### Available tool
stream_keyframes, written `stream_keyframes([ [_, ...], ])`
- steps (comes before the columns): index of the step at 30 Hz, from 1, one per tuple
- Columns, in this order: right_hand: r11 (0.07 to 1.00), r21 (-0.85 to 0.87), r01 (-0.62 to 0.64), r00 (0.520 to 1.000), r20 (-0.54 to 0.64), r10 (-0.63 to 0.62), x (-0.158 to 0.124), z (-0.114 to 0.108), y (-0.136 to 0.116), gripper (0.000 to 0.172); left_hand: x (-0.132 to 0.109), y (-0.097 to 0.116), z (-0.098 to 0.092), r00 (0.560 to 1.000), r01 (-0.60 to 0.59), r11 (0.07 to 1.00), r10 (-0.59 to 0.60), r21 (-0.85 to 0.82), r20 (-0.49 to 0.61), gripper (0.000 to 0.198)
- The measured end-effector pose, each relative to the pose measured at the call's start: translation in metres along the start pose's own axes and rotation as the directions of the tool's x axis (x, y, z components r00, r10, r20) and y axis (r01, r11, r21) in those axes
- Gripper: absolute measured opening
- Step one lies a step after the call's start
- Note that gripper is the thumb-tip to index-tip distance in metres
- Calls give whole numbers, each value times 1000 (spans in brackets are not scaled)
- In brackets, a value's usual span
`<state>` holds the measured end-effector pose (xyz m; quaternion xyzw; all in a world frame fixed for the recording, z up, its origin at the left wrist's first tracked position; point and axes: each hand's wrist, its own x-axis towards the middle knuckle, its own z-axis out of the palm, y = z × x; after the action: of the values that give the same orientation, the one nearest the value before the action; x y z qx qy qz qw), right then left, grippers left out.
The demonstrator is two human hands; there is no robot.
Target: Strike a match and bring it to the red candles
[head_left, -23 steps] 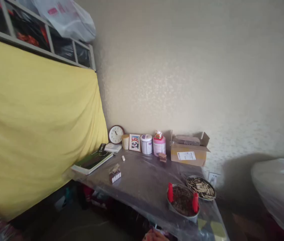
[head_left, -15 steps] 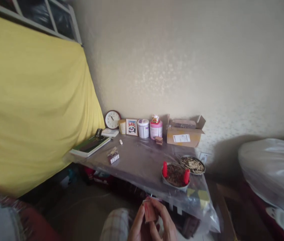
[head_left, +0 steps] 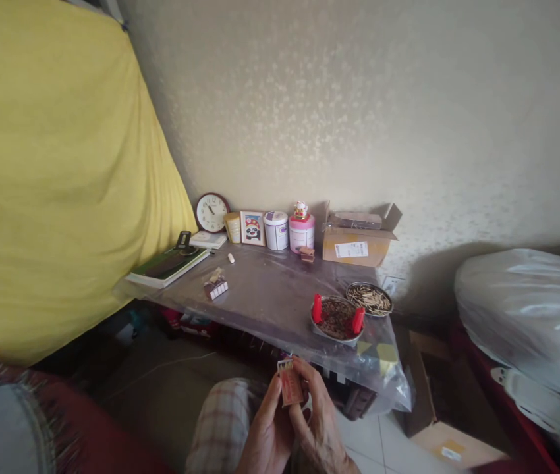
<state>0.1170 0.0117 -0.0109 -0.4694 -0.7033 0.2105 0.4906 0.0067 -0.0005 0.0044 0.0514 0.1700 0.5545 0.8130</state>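
Observation:
Between my two hands, in front of the table's near edge, is a small reddish matchbox [head_left: 290, 387]. Its inner tray sticks out a little at the top, where pale match ends show. My left hand [head_left: 266, 421] grips the box from the left, thumb along its side. Fingers of my right hand [head_left: 320, 415] close on its right side and lower end. Beyond my hands stands a round tin [head_left: 335, 320] of dark grainy stuff with two red candles [head_left: 358, 320] upright in it. Behind that tin is a dish of matchsticks [head_left: 369, 300].
The table [head_left: 260, 289] has a clear plastic cover. A clock [head_left: 212, 212], a picture frame [head_left: 253, 228], canisters [head_left: 276, 230] and an open cardboard box [head_left: 354, 247] line the wall. An opened cigarette pack [head_left: 216, 286] and a green book [head_left: 168, 265] lie left. Another carton [head_left: 452, 434] stands on the floor.
The view has tilted down and shifted slightly right. The matchbox is turned so its tray end with match ends now shows. Both hands still hold it.

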Motion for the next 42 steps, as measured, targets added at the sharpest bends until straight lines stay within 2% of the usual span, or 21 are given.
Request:
stream_keyframes([
  [4,997,71,-10,975,221,-6,9,-14,2,55,-1,6,-1,998,-43,998,41,-36,-45,30],
  [6,992,129,-15,956,294,-24,18,-25,2,51,-2,9,-2,995,-57,998,56,-17,-79,26],
  [9,991,130,35,961,266,-69,32,-36,4,23,-3,10,-5,992,-35,998,42,55,-117,23],
  [11,991,77,108,962,244,-124,40,-39,5,14,-3,9,-5,989,-8,995,22,99,-146,23],
  [15,969,-29,247,917,331,-224,47,-39,5,17,-3,7,-7,983,16,987,14,160,-183,21],
  [18,954,-92,285,874,433,-219,47,-39,4,20,-1,5,-11,986,30,979,3,200,-165,19],
  [21,946,-114,303,837,506,-207,48,-42,4,21,4,4,-17,989,50,971,-16,233,-147,25],
  [28,924,-128,361,785,576,-227,52,-50,4,19,12,3,-37,980,180,945,-147,273,-137,30],
  [35,918,-137,372,758,616,-215,52,-53,7,13,13,6,-44,965,261,921,-242,291,-101,32],
  [42,911,-187,368,720,677,-151,55,-58,0,9,18,0,-52,988,148,914,-157,377,-7,33],
])
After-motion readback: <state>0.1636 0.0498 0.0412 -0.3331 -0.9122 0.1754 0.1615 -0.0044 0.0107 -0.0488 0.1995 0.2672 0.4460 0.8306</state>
